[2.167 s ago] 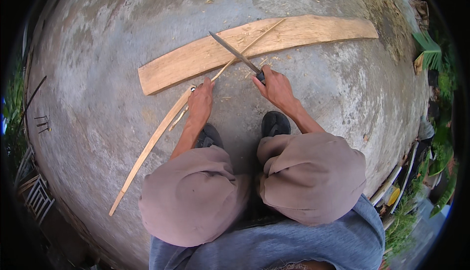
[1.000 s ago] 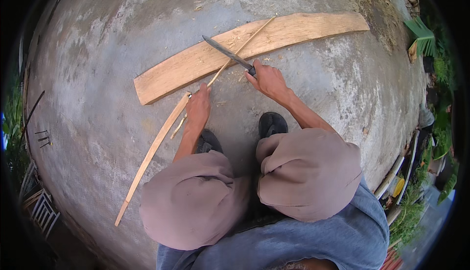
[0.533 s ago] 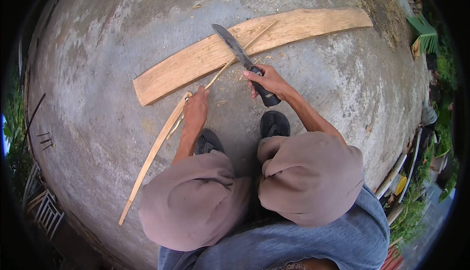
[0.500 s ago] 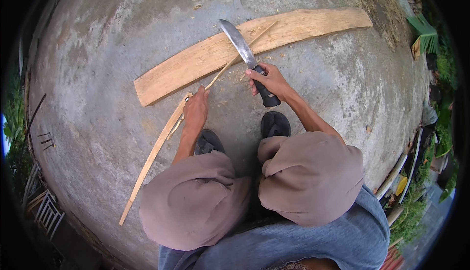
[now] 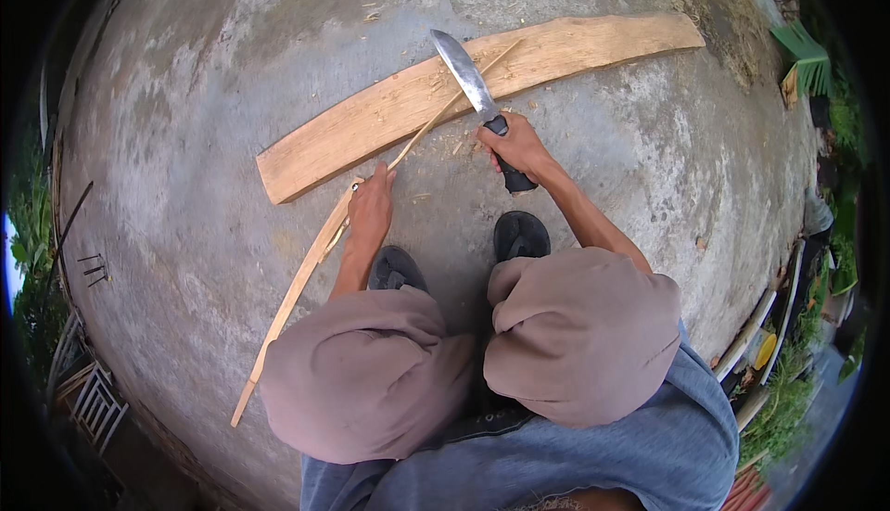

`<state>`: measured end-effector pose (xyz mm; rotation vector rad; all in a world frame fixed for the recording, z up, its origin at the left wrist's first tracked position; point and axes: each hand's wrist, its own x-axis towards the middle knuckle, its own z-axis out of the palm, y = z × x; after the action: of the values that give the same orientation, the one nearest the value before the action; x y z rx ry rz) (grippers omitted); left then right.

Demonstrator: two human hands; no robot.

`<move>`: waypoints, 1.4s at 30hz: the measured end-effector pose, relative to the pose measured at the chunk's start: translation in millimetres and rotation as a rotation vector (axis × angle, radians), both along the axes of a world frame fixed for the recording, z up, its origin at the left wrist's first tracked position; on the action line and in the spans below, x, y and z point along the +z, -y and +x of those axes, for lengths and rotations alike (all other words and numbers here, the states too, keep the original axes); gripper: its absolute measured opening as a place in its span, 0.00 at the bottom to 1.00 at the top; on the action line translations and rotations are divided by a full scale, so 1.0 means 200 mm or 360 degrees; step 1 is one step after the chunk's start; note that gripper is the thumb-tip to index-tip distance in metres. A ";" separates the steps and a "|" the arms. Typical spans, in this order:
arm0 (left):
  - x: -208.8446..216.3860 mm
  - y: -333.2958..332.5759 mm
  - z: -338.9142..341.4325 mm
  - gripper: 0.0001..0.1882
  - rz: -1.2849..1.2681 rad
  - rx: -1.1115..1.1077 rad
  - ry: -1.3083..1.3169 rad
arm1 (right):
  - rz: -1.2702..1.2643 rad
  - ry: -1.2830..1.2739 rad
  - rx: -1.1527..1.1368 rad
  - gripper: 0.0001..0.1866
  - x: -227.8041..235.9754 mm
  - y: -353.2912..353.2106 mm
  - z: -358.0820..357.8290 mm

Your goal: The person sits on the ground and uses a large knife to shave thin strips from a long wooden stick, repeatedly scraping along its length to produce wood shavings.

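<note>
My left hand (image 5: 373,203), with a ring on one finger, is closed round a long wooden strip (image 5: 295,290). The strip is wide and flat below the hand, and beyond it a thin length runs up across a thick wooden plank (image 5: 593,45) lying on the ground. Whether both lengths are one piece is hidden by my fingers. In my right hand (image 5: 519,147) is a big knife (image 5: 461,68), gripped by its black handle. Its broad metal blade points up and left, over the plank and across the thin length; I cannot tell whether they touch.
Wood shavings (image 5: 422,198) are scattered over the plank and the concrete ground (image 5: 176,186). My sandalled feet (image 5: 521,236) stand between the plank and my knees. Green plants (image 5: 805,61) and poles (image 5: 746,337) line the right edge; a white rack (image 5: 95,406) is at lower left.
My right hand and the knife have shifted slightly up and to the right. My left hand and the strip have stayed nearly in place.
</note>
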<state>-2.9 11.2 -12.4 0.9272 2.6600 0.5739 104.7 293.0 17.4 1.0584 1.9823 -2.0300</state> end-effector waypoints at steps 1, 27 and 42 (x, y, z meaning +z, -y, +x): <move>0.00 0.00 0.00 0.18 -0.0036 -0.0004 0.0009 | 0.0223 -0.0083 -0.0185 0.15 0.03 0.02 0.00; 0.06 0.01 -0.07 0.21 -0.0151 -0.0056 0.0112 | -0.0362 0.0034 -0.0015 0.12 0.03 -0.04 -0.07; 0.07 -0.01 -0.09 0.21 -0.0140 -0.0024 0.0210 | -0.0214 0.0117 0.0181 0.08 0.02 -0.07 -0.10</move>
<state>-20.4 13.6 1.1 0.8532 2.5367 0.4930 85.5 307.9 21.7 0.9556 1.7994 -2.0032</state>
